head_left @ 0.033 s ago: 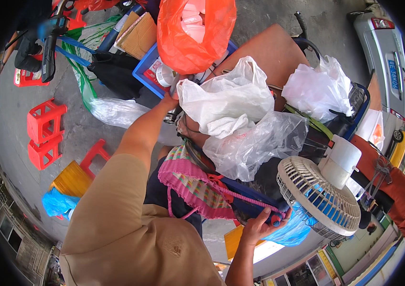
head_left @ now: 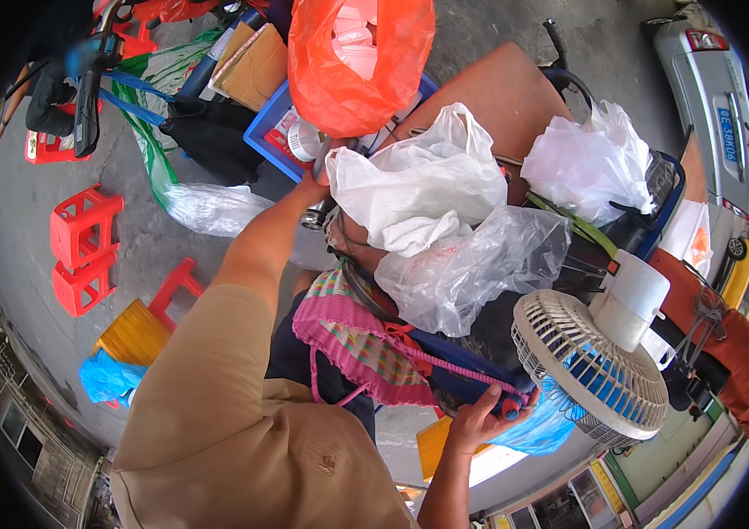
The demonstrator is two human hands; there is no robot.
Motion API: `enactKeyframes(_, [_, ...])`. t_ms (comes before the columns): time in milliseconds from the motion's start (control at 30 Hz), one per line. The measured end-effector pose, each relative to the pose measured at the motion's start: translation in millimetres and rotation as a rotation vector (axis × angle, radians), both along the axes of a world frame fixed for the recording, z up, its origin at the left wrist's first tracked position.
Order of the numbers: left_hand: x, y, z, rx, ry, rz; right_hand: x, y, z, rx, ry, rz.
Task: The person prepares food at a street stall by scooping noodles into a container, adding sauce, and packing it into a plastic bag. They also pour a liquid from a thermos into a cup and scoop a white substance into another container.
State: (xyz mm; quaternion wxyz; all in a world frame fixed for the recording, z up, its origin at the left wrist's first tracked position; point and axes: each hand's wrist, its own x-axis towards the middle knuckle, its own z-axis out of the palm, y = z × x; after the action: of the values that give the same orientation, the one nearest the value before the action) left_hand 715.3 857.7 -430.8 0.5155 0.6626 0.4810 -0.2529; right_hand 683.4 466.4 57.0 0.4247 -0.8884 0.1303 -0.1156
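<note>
My left hand (head_left: 314,187) reaches forward and is closed round a grey metal bar (head_left: 314,214). A crumpled white plastic bag (head_left: 436,172) hides part of those fingers. My right hand (head_left: 483,419) is closed at the near right corner of the loaded cart, with a pink strap (head_left: 471,374) running into its fingers. A red and blue end piece shows beside the thumb. The strap belongs to a pink striped woven bag (head_left: 348,344), which hangs between my arms. Close to my right hand is a white desk fan (head_left: 590,366) with blue blades.
A clear plastic bag (head_left: 480,269), another white bag (head_left: 588,163) and a brown board (head_left: 480,97) lie on the load. Ahead, an orange bag (head_left: 361,70) sits over a blue crate (head_left: 258,132). Red stools (head_left: 85,225) stand at left; a silver car (head_left: 700,88) is parked at right.
</note>
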Motion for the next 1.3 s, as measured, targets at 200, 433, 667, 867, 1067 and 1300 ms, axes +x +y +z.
enactKeyframes(200, [26.3,20.5,128.1,-0.382,0.05,0.083,1.3,1.9,0.6,0.045,-0.028,0.028])
enactKeyframes(433, [-40.5,59.1,206.6,-0.971,0.228,0.265,3.4,-1.3,9.6,0.02,-0.05,0.087])
enactKeyframes(667, [-128.5,45.4,385.4,-1.12,0.155,0.363,-3.6,-4.1,22.4,-0.364,-0.166,0.122])
enactKeyframes(867, [-202.2,38.8,542.2,-0.977,0.082,0.041,-71.1,30.8,74.0,-0.201,-0.457,0.635])
enactKeyframes(1067, [-225.2,-12.3,662.7,-0.843,0.198,-0.415,-190.2,33.2,119.9,-0.169,-0.397,1.005])
enactKeyframes(1300, [-244.7,-146.7,670.9,-0.765,0.251,-0.855,-310.3,-71.5,119.0,-0.179,-0.49,0.701])
